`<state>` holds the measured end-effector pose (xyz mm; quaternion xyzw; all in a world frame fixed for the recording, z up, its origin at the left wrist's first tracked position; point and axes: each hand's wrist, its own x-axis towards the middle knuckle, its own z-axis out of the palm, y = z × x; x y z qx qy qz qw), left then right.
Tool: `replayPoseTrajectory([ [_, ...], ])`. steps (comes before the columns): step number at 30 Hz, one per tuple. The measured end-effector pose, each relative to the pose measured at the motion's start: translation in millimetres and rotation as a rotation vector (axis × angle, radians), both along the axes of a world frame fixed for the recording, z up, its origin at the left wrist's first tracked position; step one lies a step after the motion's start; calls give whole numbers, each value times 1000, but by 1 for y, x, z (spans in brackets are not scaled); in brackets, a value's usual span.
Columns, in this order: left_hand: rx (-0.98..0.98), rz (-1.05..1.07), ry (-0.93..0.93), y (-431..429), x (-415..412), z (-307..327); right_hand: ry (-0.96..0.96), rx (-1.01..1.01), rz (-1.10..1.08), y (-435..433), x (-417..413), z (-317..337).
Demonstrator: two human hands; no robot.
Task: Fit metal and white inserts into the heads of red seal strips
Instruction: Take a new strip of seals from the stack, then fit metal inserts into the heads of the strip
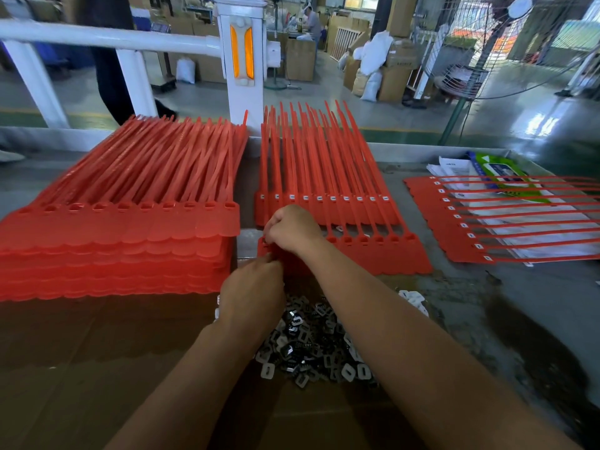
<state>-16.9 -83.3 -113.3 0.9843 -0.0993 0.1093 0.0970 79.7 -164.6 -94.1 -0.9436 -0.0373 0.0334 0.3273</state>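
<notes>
At the middle of the worktop [470, 287], my right hand [292, 228] is curled with its fingers pinched at the left-end head of the front red seal sheet [399, 254], and my left hand [251, 292] has its fingers closed against that sheet's near edge; what they pinch I cannot tell. Metal and white inserts [311, 342] lie heaped below my wrists, a tall stack of red sheets [130, 241] sits left

Bench [519, 319]: stack of red plastic seal strips [123, 241] left; loose metal and white inserts [311, 345] front centre; red strip sheet [487, 219] right.
</notes>
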Motion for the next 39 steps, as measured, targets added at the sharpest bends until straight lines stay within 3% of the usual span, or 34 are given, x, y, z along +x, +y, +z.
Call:
replayPoseTrajectory([
  [6,11,-14,-13,1,1,-1,33,-37,58,-4,2,2],
  [20,3,-1,42,0,1,1,22,193,152,-33,-19,18],
  [27,-29,0,36,-1,-1,3,79,-70,261,-87,-53,28],
  [39,-24,4,59,-2,-2,5,204,-148,305,-102,-73,24],
])
